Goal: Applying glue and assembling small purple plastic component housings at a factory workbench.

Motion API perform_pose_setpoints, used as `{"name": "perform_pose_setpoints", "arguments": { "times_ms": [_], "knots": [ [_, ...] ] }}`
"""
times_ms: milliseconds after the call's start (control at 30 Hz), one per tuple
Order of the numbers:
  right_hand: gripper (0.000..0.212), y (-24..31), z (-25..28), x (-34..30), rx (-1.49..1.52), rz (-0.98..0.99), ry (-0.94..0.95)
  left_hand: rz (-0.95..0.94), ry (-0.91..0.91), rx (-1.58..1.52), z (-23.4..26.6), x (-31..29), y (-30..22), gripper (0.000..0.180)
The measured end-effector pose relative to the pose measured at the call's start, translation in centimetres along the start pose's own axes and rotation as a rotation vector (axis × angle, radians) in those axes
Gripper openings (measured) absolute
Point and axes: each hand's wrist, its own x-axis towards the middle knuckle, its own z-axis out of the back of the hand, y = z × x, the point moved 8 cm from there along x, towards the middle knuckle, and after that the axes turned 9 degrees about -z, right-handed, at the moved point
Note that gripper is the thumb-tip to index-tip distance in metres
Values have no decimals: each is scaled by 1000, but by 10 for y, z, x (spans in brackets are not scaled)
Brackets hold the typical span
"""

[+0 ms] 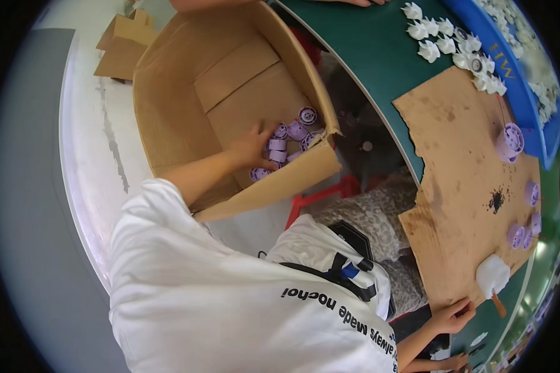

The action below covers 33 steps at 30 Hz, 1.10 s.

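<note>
My left arm reaches into a deep cardboard box (230, 78). Inside it, my left hand (253, 148) has thumb and fingers curled around purple ring-shaped plastic parts (278, 145); several more lie beside them, some with spoked faces. At the lower right, my right hand (452, 317) rests by the near edge of a cardboard sheet (445, 248) on the table. Its fingers are pinched together, and what they hold, if anything, is hidden. A white flat pad with an orange-brown handle (493, 276) lies just beyond that hand.
Purple parts (510, 143) and black specks (496, 200) are on the sheet. White pointed pieces (445, 43) lie on the green table (348, 37), next to a blue tray (532, 93) of white pieces. Other people's hands show at the top edge and bottom right (455, 362).
</note>
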Motion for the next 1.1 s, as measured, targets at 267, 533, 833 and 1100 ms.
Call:
{"name": "perform_pose_setpoints", "arguments": {
  "times_ms": [267,533,833,1100],
  "knots": [
    [24,-5,-1,0,-20,4,-1,-44,-221,-20,3,10,-24,90],
    [23,-3,0,0,-33,22,-15,-15,-346,-112,2,29,5,62],
    [21,-4,2,2,-27,-11,-31,-27,-456,-1034,73,0,24,44],
    [11,4,0,3,8,-47,-20,-913,-975,-507,240,-64,-176,65]
  ]
}}
